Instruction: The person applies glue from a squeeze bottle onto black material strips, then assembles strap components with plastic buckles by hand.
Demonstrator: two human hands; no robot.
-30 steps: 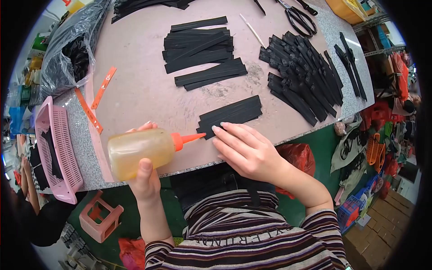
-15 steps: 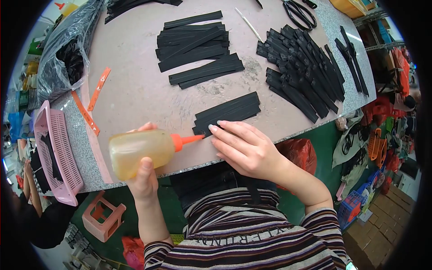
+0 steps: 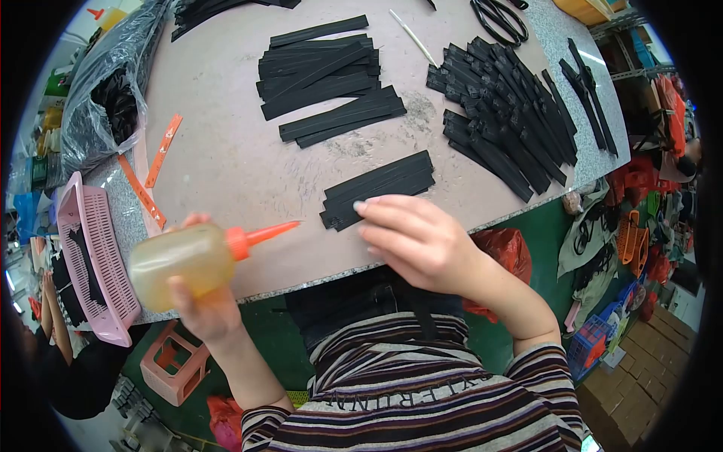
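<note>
My left hand [image 3: 205,305] is wrapped round a squeeze bottle [image 3: 181,264] of yellowish liquid, its orange nozzle pointing right over the table. My right hand [image 3: 410,239] rests at the near edge of a small stack of black strips [image 3: 380,184], fingertips touching the strips; whether it grips one is hidden. Farther back lie two overlapping black strips [image 3: 343,119] and a larger pile of black strips [image 3: 320,68]. A big fanned heap of black pieces [image 3: 508,113] is at the right.
On the table are a white pen [image 3: 412,36], black scissors [image 3: 501,21], orange strips [image 3: 163,151] and a plastic bag [image 3: 105,90]. A pink basket [image 3: 113,264] sits at the left edge, with a co-worker's arm [image 3: 56,320] beyond. A pink stool [image 3: 175,365] stands below.
My left hand has moved left and slightly down with the bottle, taking the nozzle away from the small stack. My right hand has shifted slightly, its fingers now more curled.
</note>
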